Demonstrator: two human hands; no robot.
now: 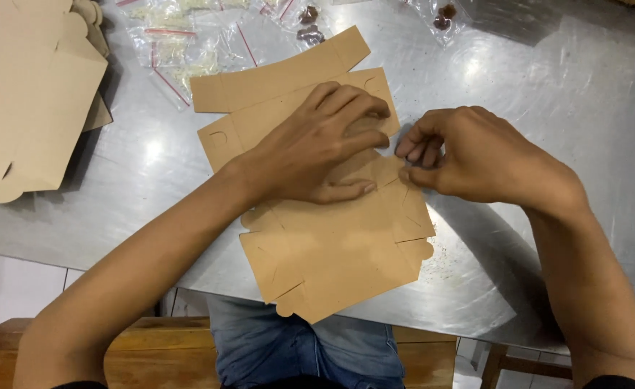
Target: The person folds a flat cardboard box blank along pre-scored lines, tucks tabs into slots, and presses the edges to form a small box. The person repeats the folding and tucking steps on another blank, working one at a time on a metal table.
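A flat brown cardboard box blank [332,252] with die-cut flaps and slits lies on the steel table [548,108], its near end reaching over the table's front edge. My left hand [317,148] presses palm-down on the middle of the blank, fingers spread. My right hand [469,155] is at the blank's right edge, with its fingertips pinching a side flap there. The part of the blank under my left palm is hidden.
A stack of more flat cardboard blanks [22,101] sits at the far left. Clear zip bags [181,43] with pale contents lie at the back, and others [443,14] hold dark pieces. A wooden bench [159,346] and my blue jeans [296,353] are below the table edge.
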